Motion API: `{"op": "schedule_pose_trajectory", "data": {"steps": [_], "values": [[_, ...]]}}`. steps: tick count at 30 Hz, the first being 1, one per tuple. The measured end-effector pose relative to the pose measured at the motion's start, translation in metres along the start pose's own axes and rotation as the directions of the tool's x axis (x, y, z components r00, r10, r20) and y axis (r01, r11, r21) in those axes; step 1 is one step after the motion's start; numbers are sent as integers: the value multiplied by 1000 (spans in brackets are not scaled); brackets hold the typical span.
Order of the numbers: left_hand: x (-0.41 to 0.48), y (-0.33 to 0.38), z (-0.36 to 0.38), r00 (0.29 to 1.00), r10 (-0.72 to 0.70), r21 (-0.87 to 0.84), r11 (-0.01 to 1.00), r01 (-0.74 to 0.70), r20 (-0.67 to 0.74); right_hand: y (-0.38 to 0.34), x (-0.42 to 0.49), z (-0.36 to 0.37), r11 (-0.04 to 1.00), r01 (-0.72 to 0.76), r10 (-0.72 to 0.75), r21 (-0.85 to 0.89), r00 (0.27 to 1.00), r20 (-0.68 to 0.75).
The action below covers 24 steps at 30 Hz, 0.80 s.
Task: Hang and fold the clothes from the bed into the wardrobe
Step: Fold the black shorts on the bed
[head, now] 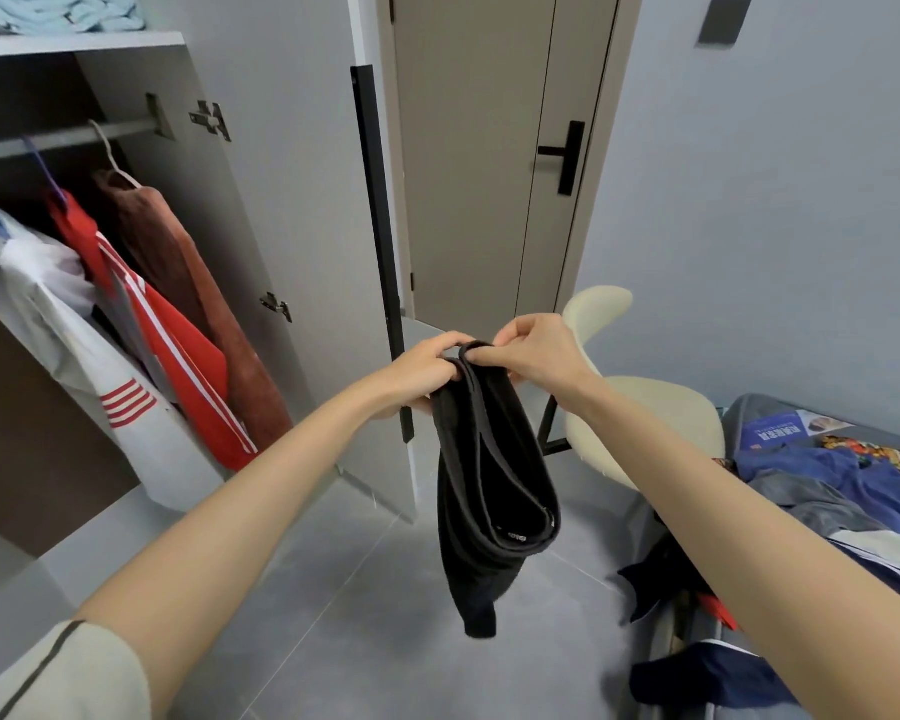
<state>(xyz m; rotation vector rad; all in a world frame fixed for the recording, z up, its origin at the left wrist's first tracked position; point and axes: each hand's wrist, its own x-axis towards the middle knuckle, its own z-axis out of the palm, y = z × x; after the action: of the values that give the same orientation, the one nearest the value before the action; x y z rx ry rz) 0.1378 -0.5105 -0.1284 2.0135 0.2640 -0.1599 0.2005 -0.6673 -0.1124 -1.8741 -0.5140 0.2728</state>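
Note:
A black garment, doubled over along its waistband, hangs in the air over the grey floor in the middle of the view. My left hand grips its top edge from the left. My right hand pinches the same top edge from the right. The open wardrobe stands at the left, with a rail carrying a white garment, a red striped one and a brown one on hangers. The bed at the right holds a heap of blue and dark clothes.
The wardrobe door stands open just behind my left hand. A cream chair sits between the bed and a shut room door. Light blue bedding lies on the wardrobe's top shelf. Dark clothes hang over the bed's near edge.

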Motion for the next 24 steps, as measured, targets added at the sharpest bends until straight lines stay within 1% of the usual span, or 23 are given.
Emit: {"op": "schedule_pose_trajectory", "data": {"steps": [2, 3, 5, 6, 8, 9, 11, 12, 14, 16, 17, 19, 21, 23, 24], "values": [[1, -1, 3, 998, -27, -34, 999, 25, -53, 0, -5, -2, 996, -24, 17, 82, 996, 85], [2, -2, 5, 995, -47, -69, 997, 41, -90, 1, -8, -4, 997, -26, 18, 74, 994, 106], [4, -7, 7, 984, -100, -173, 982, 74, -148, 9, -14, -11, 998, -55, 58, -29, 986, 155], [4, -10, 7, 977, -126, -228, 970, 85, -171, 15, -18, -16, 990, -104, 124, -98, 966, 225], [5, -14, 6, 963, -176, -322, 941, 103, -205, 30, -30, -21, 948, -183, 276, -261, 880, 387], [5, -15, 7, 957, -197, -356, 928, 111, -215, 38, -36, -20, 925, -179, 317, -335, 851, 420], [5, -15, 9, 950, -220, -387, 914, 121, -223, 55, -46, -15, 905, -179, 340, -387, 851, 402], [5, -14, 10, 950, -221, -391, 912, 121, -221, 61, -51, -12, 901, -222, 365, -372, 852, 376], [2, -14, 13, 958, -207, -388, 914, 116, -200, 69, -60, -9, 868, -343, 458, -359, 831, 315], [-2, -16, 15, 971, -171, -372, 923, 99, -166, 72, -71, -6, 823, -460, 551, -335, 791, 268], [-4, -17, 16, 976, -153, -356, 930, 89, -156, 73, -75, -5, 808, -519, 585, -280, 766, 266], [-7, -21, 17, 979, -129, -318, 945, 72, -161, 70, -81, -3, 776, -617, 625, -132, 722, 298], [-9, -28, 16, 973, -133, -333, 941, 65, -186, 67, -87, -5, 768, -639, 603, -31, 706, 371], [-15, -37, 12, 964, -156, -379, 923, 65, -215, 68, -93, -8, 768, -640, 574, 1, 689, 442], [-18, -41, 11, 961, -163, -394, 917, 65, -222, 69, -97, -7, 771, -636, 574, -15, 686, 446]]}}
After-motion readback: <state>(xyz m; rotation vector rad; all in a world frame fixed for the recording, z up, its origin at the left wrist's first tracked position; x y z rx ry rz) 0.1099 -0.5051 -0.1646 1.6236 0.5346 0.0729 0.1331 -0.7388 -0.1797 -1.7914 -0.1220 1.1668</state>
